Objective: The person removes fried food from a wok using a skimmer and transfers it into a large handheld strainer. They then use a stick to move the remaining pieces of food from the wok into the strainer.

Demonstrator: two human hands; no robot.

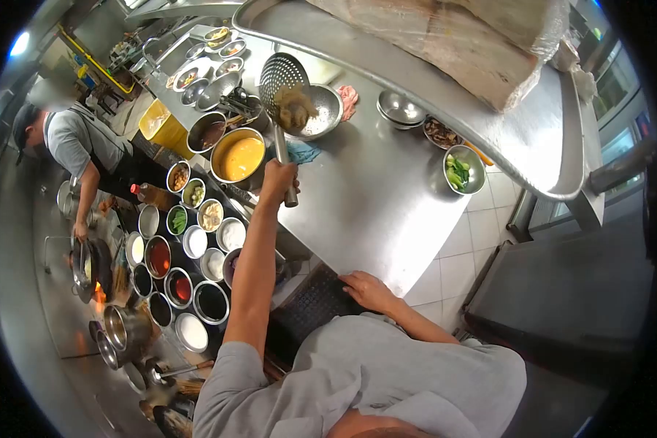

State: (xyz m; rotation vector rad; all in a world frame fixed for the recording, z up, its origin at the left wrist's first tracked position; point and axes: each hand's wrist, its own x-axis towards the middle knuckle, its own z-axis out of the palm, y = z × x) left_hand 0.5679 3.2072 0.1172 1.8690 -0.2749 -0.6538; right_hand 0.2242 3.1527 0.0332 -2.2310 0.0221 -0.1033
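Observation:
My left hand (279, 180) is closed around the handle of a large perforated strainer (276, 73), which is raised over the steel table (372, 197). Brown food (296, 108) shows at the strainer, blurred. Behind it is a steel bowl (331, 106) with white contents, partly hidden. A pot of yellow-orange liquid (241, 158) stands just left of the handle. At the table's near edge, my right hand (370, 292) rests with fingers loosely extended, holding nothing.
Several containers of sauces and ingredients (195, 241) stand at the left. A co-worker (80, 142) works at a wok (91, 270) by a flame. An overhead shelf (416, 80) bears a wrapped package. Right of centre are stacked bowls (401, 108) and a bowl of greens (463, 169).

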